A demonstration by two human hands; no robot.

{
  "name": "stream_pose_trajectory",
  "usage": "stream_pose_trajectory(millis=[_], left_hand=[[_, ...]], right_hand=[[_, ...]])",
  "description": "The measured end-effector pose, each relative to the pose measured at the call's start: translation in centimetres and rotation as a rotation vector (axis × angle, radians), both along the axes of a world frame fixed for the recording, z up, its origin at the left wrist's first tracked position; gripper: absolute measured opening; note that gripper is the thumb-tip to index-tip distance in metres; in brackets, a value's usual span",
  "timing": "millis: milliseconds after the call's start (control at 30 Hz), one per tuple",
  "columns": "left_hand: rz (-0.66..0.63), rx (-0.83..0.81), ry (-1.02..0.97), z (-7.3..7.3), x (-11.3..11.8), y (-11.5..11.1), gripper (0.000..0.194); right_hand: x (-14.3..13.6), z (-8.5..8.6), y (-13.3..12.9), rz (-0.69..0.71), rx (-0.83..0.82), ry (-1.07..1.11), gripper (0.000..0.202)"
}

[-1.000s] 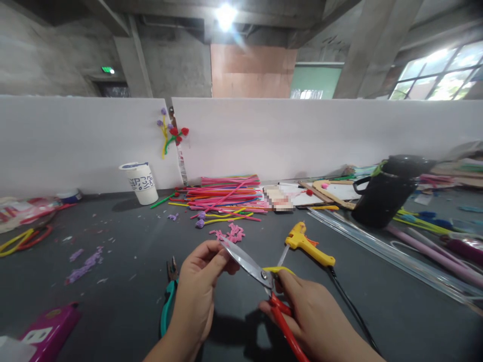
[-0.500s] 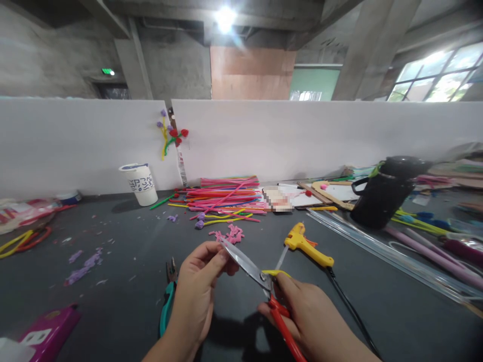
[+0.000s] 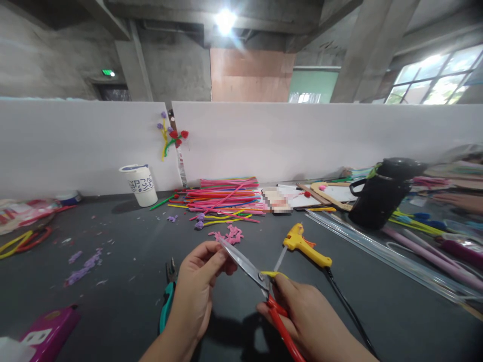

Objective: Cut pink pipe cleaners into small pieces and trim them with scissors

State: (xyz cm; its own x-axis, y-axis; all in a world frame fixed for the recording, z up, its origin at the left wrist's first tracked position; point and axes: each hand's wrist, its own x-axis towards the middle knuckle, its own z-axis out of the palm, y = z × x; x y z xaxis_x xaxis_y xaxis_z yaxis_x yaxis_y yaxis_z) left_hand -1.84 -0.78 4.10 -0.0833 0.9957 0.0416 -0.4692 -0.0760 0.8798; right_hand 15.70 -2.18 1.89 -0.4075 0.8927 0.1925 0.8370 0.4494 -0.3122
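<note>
My right hand [image 3: 298,311] is wrapped round the red handles of a pair of scissors [image 3: 245,264]. The silver blades point up and left and look closed together. At their tip, my left hand [image 3: 204,274] has thumb and fingers pinched; whatever it holds is too small or hidden to make out. A thin yellow strip [image 3: 274,274] shows by the right index finger, and I cannot tell whether the hand grips it. Just beyond the blade tip lies a small heap of cut pink pieces [image 3: 233,235]. Pliers with teal handles [image 3: 167,301] lie beside my left wrist.
A yellow glue gun [image 3: 307,246] with a black cord lies right of the scissors. Behind are a pile of pipe cleaners [image 3: 226,196] and a white cup [image 3: 139,186]. A black jug [image 3: 385,193] and clear glue sticks [image 3: 377,256] are at right, purple scraps [image 3: 88,266] at left.
</note>
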Motion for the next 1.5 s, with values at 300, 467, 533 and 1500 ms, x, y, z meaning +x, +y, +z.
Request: stream_pose_trajectory(millis=[300,467,533,1500], left_hand=[[-0.003,-0.012,0.006,0.0,-0.2,-0.1,0.007],[0.008,-0.009,-0.013,0.1,-0.1,-0.2,0.008],[0.005,-0.009,-0.014,0.1,-0.1,-0.1,0.008],[-0.531,-0.213,0.241,-1.6,1.5,-0.1,0.012]], right_hand=[[-0.1,0.1,0.0,-0.015,-0.037,0.025,0.034],[-0.3,0.3,-0.2,-0.018,0.006,0.016,0.032],[-0.3,0.3,-0.2,-0.017,0.022,0.015,0.030],[-1.6,1.5,1.2,-0.093,-0.598,0.894,0.014]])
